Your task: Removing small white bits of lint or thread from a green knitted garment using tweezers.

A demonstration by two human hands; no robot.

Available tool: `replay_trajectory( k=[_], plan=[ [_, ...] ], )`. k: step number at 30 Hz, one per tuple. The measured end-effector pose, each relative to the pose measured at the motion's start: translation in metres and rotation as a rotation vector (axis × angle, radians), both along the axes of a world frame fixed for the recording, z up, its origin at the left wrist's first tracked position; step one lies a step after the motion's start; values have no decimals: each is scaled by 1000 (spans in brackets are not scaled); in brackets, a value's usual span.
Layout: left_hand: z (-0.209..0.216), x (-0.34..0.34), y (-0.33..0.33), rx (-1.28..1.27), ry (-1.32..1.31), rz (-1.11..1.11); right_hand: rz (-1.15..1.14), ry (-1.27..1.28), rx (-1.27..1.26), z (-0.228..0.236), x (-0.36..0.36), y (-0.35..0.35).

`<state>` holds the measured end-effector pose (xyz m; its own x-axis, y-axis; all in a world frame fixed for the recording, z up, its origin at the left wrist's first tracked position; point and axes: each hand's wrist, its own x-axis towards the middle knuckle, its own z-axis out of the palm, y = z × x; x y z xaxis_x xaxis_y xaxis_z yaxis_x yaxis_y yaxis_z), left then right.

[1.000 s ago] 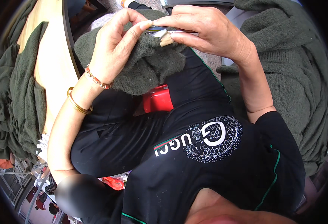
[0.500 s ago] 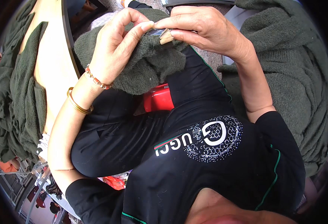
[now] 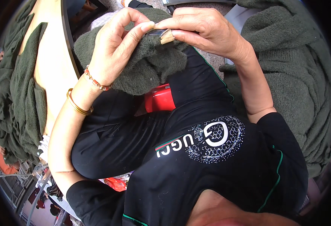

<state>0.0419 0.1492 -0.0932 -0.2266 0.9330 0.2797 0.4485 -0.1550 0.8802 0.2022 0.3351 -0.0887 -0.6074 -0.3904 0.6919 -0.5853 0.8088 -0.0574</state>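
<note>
Dark green knit garment [image 3: 150,67] bunched above red stool [image 3: 160,98], pinched by left hand [image 3: 114,51]; right hand [image 3: 207,32] clamped on small tan-tipped tool [image 3: 164,35].

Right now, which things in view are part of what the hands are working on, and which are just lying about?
In hand:
- left hand, gripping the dark green knit piece
- right hand, pinching a small tan-tipped tool against the knit

Lying about:
- green knit pile at the right
- green knitwear draped at the left
- pale table
- red object on the lap
</note>
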Motion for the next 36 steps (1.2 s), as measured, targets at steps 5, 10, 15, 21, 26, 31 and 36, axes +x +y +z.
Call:
replay_trajectory(
  k=[5, 10, 15, 21, 26, 31, 36],
  plan=[
    [3, 2, -3, -37, -94, -10, -152, -507, -338, 1, 11, -9],
    [-4, -12, -12, -336, -286, -84, -10, -335, -394, -1, 21, -11],
    [-20, -12, -18, -587, -288, -136, 141, -236, -574, -38, 32, 6],
    [-30, -12, -16, -652, 64, -173, -236, -864, -1237, -46, 57, 0],
    [-38, -20, -15, -604, 263, -222, 317, -580, -1280, -83, 53, 1],
    [-41, -19, -15, -592, 238, -258, -189, -1003, -1197, -95, 50, -16],
    [-36, -20, -20, -669, 261, -246, -188, -1252, -1363, -98, 34, -60]
  ],
)
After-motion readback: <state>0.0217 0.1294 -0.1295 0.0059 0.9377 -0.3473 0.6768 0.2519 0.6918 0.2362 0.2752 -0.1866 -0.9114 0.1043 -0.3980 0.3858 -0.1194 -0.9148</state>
